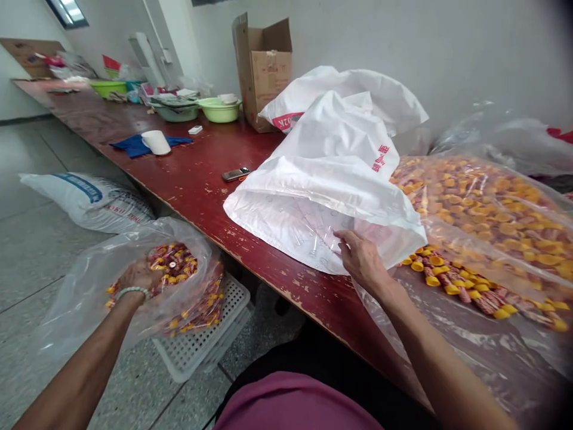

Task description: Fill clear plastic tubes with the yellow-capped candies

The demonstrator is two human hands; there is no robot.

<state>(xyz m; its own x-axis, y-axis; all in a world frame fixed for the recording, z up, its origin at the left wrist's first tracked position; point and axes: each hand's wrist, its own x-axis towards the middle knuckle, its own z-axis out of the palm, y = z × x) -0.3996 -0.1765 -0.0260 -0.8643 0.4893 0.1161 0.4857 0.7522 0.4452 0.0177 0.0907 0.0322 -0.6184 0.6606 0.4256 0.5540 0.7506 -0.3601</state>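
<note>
My left hand [136,276], with a beaded bracelet at the wrist, reaches into an open clear bag [85,286] of small yellow-and-red pieces [174,263]. Its fingers are partly hidden and blurred among the pieces. At the mouth of a white woven sack [322,179] on the red table is my right hand [358,251], its thumb and forefinger close together near small clear items [313,242] inside. Whether it pinches one is too small to tell. To its right lies a large clear bag [487,203] full of yellow-capped pieces.
On the red table [201,209] are a phone [236,174], a paper roll [156,143] on blue cloth, green basins [219,110] and a cardboard box [271,71]. White plastic crates [179,358] stand under the left bag. A filled sack [96,200] lies beyond it.
</note>
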